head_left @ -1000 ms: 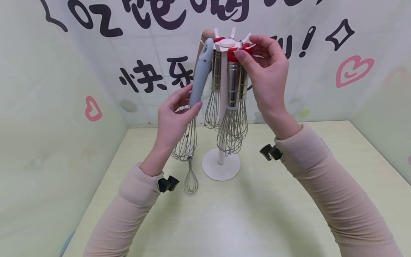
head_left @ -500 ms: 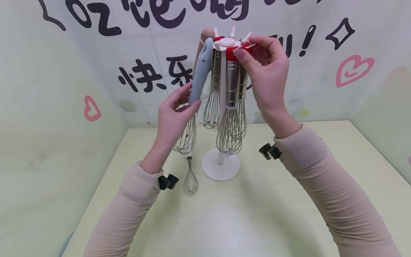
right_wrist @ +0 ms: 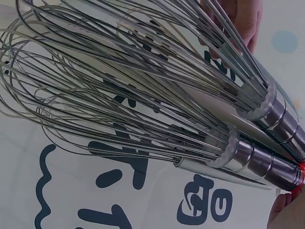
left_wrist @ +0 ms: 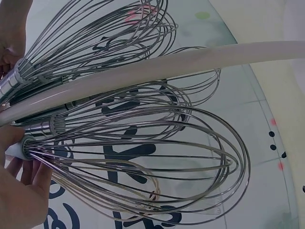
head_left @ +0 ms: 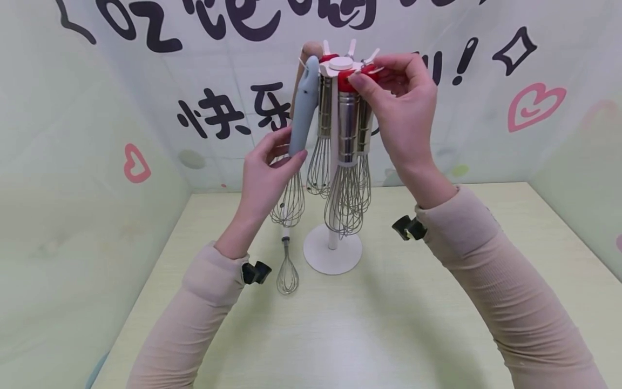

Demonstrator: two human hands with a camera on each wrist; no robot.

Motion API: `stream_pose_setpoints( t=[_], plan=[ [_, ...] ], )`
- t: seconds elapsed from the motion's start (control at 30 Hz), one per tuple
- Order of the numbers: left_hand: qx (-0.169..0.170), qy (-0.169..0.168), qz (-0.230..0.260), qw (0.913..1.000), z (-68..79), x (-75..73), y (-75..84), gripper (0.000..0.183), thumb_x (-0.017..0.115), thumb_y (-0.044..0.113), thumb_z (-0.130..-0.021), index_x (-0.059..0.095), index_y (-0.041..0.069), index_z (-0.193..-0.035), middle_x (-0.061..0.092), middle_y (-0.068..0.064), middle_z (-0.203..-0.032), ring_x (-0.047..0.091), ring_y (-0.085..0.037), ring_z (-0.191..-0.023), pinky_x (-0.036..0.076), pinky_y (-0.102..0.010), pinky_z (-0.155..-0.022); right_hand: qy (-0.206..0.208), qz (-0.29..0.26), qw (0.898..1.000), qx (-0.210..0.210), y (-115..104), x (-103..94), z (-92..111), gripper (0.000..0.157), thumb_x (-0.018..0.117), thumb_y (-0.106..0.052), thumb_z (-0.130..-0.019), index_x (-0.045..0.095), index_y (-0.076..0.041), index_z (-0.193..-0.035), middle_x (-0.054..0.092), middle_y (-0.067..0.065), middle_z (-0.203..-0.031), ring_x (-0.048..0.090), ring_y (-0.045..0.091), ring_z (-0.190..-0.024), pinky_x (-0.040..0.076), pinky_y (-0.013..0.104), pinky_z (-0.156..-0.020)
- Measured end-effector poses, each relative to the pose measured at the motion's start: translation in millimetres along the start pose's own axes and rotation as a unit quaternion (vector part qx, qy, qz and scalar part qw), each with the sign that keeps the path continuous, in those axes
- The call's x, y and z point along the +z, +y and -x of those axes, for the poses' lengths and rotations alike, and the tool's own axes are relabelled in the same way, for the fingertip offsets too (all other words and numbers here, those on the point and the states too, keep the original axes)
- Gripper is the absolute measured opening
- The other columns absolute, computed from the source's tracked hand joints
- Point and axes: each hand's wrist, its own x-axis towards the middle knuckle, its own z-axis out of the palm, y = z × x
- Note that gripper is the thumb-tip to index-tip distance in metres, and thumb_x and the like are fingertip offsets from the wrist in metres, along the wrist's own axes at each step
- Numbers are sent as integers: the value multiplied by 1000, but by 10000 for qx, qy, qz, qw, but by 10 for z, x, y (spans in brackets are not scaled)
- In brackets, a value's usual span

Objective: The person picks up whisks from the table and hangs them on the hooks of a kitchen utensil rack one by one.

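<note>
In the head view my left hand (head_left: 266,175) holds the lower end of a pale blue handle (head_left: 304,111) belonging to a balloon whisk, whose wire loops (left_wrist: 190,157) fill the lower left wrist view. The handle's top is against the white rotating rack (head_left: 341,64). My right hand (head_left: 407,111) pinches the red top of a steel-handled whisk (head_left: 347,127) hanging from the rack. More red-topped steel whisks (right_wrist: 257,160) hang close by. Behind the blue handle a wooden handle (head_left: 312,49) shows. Whether the blue whisk sits on a hook is hidden.
A round white base (head_left: 332,262) carries the rack's post on the pale wooden table (head_left: 350,335). A small whisk (head_left: 288,275) with a white handle is left of the base, apparently on the tabletop. A printed backdrop (head_left: 228,167) stands behind.
The blue-handled whisk's wires have swung right, closer to the post. The rack top and its hanging whisks have shifted slightly left. Both hands keep their hold.
</note>
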Motion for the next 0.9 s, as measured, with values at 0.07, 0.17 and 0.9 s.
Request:
stream_pose_setpoints(
  t=[0.07, 0.17, 0.9],
  plan=[
    [-16, 6, 53, 10000, -7, 0, -12, 47, 67, 1, -86, 55, 1, -131, 59, -17, -125, 61, -21, -108, 54, -23, -96, -37, 6, 10000, 55, -15, 16, 3, 28, 74, -6, -82, 60, 2, -104, 58, -10, -89, 56, 11, -82, 49, 20, -76],
    [-14, -3, 47, 10000, -18, 0, -27, 46, 67, 2, -86, 54, 1, -131, 59, -17, -126, 61, -22, -109, 54, -24, -96, -60, 5, 9999, 133, -40, 40, 4, 27, 75, -6, -80, 60, 0, -102, 58, -8, -90, 56, 12, -81, 49, 20, -77],
    [-241, -232, 121, 9994, -36, 0, -75, 46, 66, 4, -88, 53, 2, -132, 59, -15, -126, 62, -21, -109, 54, -24, -96, 89, 229, 9994, 228, -77, 152, 20, 29, 78, -10, -78, 60, -1, -98, 58, -7, -87, 55, 11, -78, 47, 20, -74]
  ],
)
